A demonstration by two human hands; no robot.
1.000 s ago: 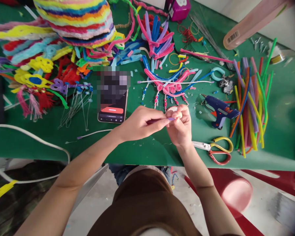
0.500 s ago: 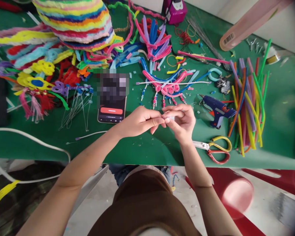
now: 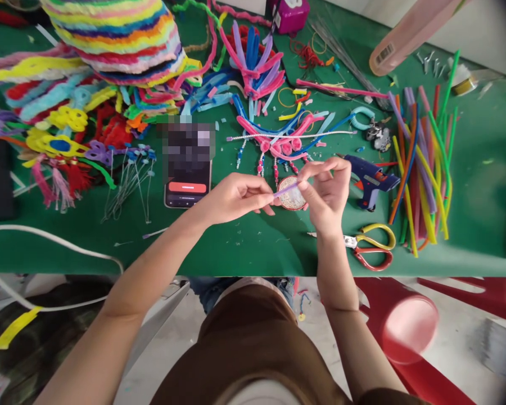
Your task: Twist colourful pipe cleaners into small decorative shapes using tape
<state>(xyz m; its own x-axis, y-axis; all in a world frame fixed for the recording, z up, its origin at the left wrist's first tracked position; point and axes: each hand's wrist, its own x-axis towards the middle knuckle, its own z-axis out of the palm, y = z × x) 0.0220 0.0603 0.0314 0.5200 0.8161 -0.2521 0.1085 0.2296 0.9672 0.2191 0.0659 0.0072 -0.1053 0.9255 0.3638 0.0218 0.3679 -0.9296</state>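
In the head view, the left hand (image 3: 244,197) pinches one end of a thin purple strip (image 3: 285,189) between thumb and forefinger, its other fingers curled beneath, while the right hand (image 3: 329,194) grips the other end between thumb and fingertips. The strip slants upward to the right between the two hands, in front of a round dish (image 3: 292,209) of small pale beads on the green table (image 3: 236,253). Beyond the dish lies a pink and blue ornament (image 3: 284,147) with beaded strands hanging towards it, and a white beaded cord (image 3: 295,135) with purple ends crosses over that ornament. A phone (image 3: 188,188), its screen partly blurred out, rests just behind the left hand. To the right, a blue glue gun (image 3: 373,180) sits near the right hand, scissors (image 3: 356,241) lie partly behind the right wrist, and farther over is a bundle of coloured sticks (image 3: 425,174)
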